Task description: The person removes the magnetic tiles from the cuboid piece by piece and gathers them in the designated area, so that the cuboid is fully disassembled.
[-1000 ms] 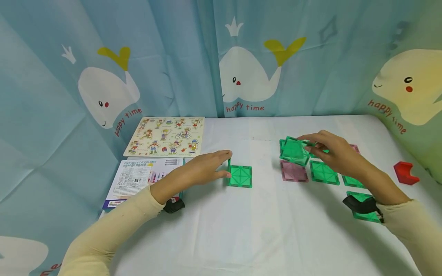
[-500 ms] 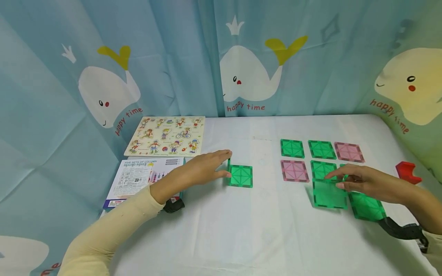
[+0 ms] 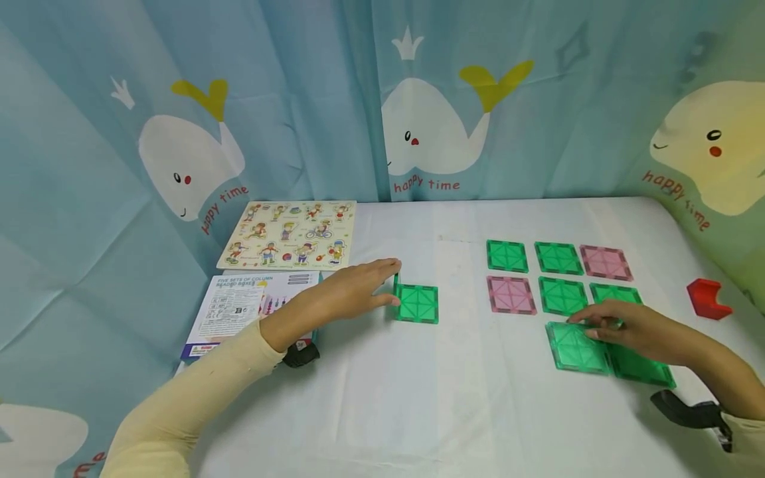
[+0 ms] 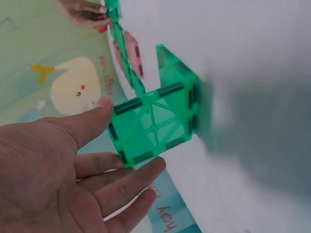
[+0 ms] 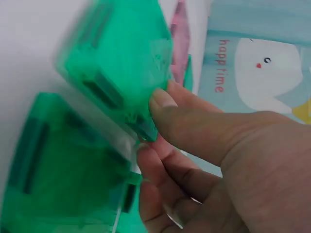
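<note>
My left hand [image 3: 358, 290] holds a green translucent magnetic tile [image 4: 154, 127] on edge, thumb and fingers at its opposite sides. That upright tile stands along the left edge of a flat green tile [image 3: 418, 304]. On the right side, my right hand [image 3: 645, 332] pinches another square green tile [image 3: 575, 348] by its corner, between thumb and fingers, tilted a little in the right wrist view. Close beside it lies a green tile [image 3: 642, 366], partly under the hand. Beyond the right hand are more flat tiles, among them a pink tile [image 3: 511, 295] and a green tile [image 3: 562, 296].
At the back left lies a picture puzzle board [image 3: 289, 236], with a printed box [image 3: 239, 312] in front of it. A red curved block [image 3: 708, 299] sits near the right edge. A whale-print curtain [image 3: 323, 133] hangs behind the white table [image 3: 466, 411].
The right hand has carried its green tile from over the back row toward the front right, then lowered it beside the front green tile. My left hand keeps its place with the upright tile.
</note>
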### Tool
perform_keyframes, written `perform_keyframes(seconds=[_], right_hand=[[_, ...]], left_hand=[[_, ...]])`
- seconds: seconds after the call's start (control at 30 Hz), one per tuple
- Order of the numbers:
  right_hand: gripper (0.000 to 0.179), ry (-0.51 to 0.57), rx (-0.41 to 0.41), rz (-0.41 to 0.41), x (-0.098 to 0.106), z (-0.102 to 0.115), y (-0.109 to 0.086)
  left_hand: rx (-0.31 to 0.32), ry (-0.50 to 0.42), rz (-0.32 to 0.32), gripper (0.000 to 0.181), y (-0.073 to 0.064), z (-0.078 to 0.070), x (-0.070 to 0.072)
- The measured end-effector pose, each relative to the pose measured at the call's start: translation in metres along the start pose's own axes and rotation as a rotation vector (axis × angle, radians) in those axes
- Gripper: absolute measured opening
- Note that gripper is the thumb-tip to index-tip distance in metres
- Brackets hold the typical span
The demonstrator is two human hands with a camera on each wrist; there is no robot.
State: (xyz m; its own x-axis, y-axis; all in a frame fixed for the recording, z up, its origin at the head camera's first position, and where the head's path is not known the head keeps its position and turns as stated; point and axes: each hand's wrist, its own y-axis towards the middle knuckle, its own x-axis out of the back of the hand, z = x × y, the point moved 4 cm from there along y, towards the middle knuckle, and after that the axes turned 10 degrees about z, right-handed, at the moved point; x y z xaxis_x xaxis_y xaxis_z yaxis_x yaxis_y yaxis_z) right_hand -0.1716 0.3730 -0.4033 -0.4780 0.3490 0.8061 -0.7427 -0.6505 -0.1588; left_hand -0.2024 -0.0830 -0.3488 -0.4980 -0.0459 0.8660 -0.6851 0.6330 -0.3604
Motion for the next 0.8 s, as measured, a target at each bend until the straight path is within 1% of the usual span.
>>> perform_keyframes(seconds=[0.13, 0.2, 0.33, 0.47, 0.57, 0.63, 0.7, 0.8], right_hand=[[0.03, -0.123, -0.047, -0.081, -0.004, 0.005, 0.001], [0.03, -0.166, -0.069, -0.092, -0.006, 0.007, 0.002], [0.03, -0.219, -0.11, -0.088, -0.007, 0.01, 0.004], [0.029, -0.229, -0.137, -0.067, -0.006, 0.01, 0.005], [0.028, -0.224, -0.175, -0.051, -0.006, 0.011, 0.005], [0.028, -0.232, -0.19, -0.053, -0.005, 0.014, 0.006], [0.029, -0.246, -0.197, -0.067, -0.003, 0.02, 0.01], [0.033, -0.244, -0.173, -0.078, -0.001, 0.031, 0.022]], left_hand=[[0.0, 0.005, -0.004, 0.077, 0.001, 0.0, 0.0], [-0.002, 0.007, -0.007, 0.077, 0.001, 0.0, 0.0], [-0.007, 0.002, -0.009, 0.076, 0.001, 0.0, 0.0], [-0.008, -0.005, -0.003, 0.077, 0.001, 0.0, 0.0], [-0.011, -0.001, -0.001, 0.077, 0.002, 0.0, -0.001], [-0.014, 0.004, -0.004, 0.077, 0.002, 0.0, -0.001], [-0.012, 0.008, -0.008, 0.077, 0.002, 0.0, -0.001], [-0.012, 0.003, -0.011, 0.077, 0.003, 0.0, -0.002]])
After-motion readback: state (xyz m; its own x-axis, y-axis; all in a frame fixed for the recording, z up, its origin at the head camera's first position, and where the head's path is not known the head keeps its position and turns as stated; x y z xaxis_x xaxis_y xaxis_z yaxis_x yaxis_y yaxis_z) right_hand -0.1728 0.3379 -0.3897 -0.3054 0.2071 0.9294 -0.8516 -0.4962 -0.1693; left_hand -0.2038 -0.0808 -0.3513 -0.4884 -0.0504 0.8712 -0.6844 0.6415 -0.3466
